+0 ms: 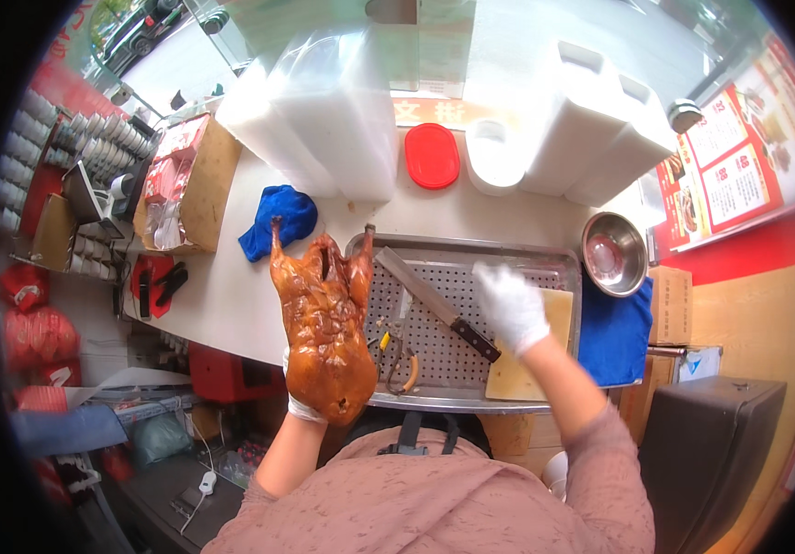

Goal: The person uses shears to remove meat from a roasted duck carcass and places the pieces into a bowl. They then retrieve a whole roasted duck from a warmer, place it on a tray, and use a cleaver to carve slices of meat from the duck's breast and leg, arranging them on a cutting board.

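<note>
A whole roast duck (328, 325), glossy brown with its legs pointing away from me, rests on my left hand (304, 408). The duck covers most of that white-gloved hand. My right hand (511, 305), also in a white glove, is over the right part of a perforated metal tray (439, 374); it is blurred and no object shows in it. A cleaver-like knife with a dark handle (477, 339) lies slantwise across the tray, left of that hand. Beneath the right forearm sits a yellowish cutting board (508, 377). Metal scissors or shears (397, 360) and a hook with a tan handle (410, 374) lie nearer the duck.
A blue cloth (286, 211) lies beyond the duck's legs. Tall stacks of white containers (328, 118) line the far side, with a red lid (432, 156) between them. A steel bowl (613, 253) stands right of the tray, by another blue cloth (615, 332). A cardboard box (193, 180) stands left.
</note>
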Available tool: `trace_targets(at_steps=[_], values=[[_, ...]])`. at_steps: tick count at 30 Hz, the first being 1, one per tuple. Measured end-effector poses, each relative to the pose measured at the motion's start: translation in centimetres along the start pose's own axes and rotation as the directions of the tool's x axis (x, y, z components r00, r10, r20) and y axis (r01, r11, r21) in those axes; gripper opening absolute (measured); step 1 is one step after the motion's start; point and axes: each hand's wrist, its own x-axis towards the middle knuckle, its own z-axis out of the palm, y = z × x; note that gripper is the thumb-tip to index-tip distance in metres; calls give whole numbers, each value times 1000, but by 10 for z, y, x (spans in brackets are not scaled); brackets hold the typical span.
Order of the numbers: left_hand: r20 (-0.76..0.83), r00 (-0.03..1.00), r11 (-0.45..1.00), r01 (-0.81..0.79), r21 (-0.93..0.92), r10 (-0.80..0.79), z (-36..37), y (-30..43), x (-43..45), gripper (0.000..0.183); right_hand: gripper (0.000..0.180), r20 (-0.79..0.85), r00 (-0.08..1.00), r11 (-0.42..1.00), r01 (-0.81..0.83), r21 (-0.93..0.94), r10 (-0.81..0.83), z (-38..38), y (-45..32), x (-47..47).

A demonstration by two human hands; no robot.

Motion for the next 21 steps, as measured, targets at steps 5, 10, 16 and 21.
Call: trace_targets(at_steps=[5, 10, 16, 21], values=[[-60, 998, 1000, -3, -13, 2, 3, -6, -13, 47, 18, -72, 997, 989, -44, -141, 34, 46, 86, 155], [-135, 987, 993, -81, 87, 93, 5, 4, -23, 48, 18, 126, 992, 970, 35, -239, -5, 54, 106, 187], [-60, 983, 837, -115, 536, 173, -9, 12, -28, 45, 21, 272, 961, 964, 113, -241, -45, 29, 107, 201], [-70, 996, 997, -56, -44, 52, 8, 22, -28, 46, 20, 286, 958, 959, 114, -261, -36, 43, 112, 207]])
